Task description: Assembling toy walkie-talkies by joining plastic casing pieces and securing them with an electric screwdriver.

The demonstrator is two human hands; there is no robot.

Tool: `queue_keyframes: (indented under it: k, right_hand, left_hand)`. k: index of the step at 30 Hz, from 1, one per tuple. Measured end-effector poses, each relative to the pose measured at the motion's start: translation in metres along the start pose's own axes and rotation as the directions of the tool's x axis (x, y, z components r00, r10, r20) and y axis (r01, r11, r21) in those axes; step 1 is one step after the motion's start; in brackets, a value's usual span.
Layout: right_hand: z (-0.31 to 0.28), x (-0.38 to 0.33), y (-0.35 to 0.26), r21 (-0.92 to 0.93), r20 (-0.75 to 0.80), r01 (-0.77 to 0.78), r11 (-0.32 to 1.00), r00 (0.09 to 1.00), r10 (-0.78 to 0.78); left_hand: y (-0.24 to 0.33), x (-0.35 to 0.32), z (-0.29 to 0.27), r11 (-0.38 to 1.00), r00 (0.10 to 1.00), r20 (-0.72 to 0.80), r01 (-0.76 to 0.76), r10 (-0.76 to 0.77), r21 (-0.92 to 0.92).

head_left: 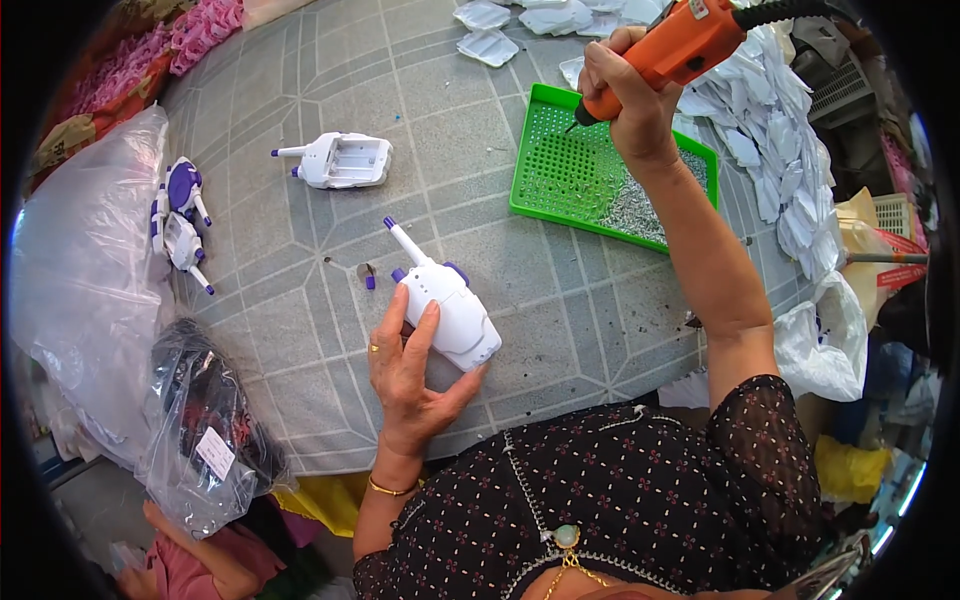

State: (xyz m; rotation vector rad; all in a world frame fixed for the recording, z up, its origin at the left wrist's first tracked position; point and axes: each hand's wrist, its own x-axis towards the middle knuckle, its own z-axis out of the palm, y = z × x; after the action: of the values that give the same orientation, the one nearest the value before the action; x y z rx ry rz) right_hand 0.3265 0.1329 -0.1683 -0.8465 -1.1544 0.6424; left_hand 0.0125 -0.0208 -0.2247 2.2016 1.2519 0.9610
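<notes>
My left hand (412, 375) grips a white toy walkie-talkie (450, 310) with a purple-tipped antenna and purple side buttons, lying back side up on the table. Its fingers and thumb press on the casing from both sides. My right hand (635, 105) is closed around an orange electric screwdriver (670, 55) with a black cord. The driver's bit points down over a green perforated tray (522, 190), whose right part holds a heap of small silvery screws (650, 205). Whether a screw sits on the bit is too small to tell.
Another white walkie-talkie (347, 161) with an open battery bay lies farther back. Several purple-and-white ones (183, 215) rest at left beside clear plastic bags (90, 270). White plastic covers (770, 150) pile up at right. A small purple-ended piece (369, 277) lies mid-table. Another person (205, 560) sits lower left.
</notes>
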Motion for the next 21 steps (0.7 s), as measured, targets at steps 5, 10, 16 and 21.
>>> queue_keyframes:
  k: [5, 10, 16, 21]
  right_hand:
    - [-0.007, -0.003, 0.003, -0.092, 0.052, -0.013, 0.996, 0.999, 0.018]
    - [-0.007, 0.0, 0.003, -0.087, 0.074, 0.002, 0.996, 0.997, 0.005]
    - [-0.007, -0.004, -0.014, 0.188, -0.044, -0.066, 0.98, 0.996, 0.076]
    - [0.008, -0.027, -0.054, 0.297, 0.121, -0.146, 0.944, 0.986, 0.115]
  left_hand:
    - [-0.002, 0.001, 0.0, 1.0, 1.0, -0.002, 0.012, -0.013, -0.02]
    - [0.001, 0.001, -0.001, 1.0, 1.0, -0.002, 0.006, -0.006, -0.031]
    - [0.001, -0.004, -0.001, 1.0, 1.0, -0.005, -0.005, 0.005, -0.024]
    - [-0.004, -0.006, 0.0, 1.0, 1.0, -0.025, -0.011, 0.011, 0.001]
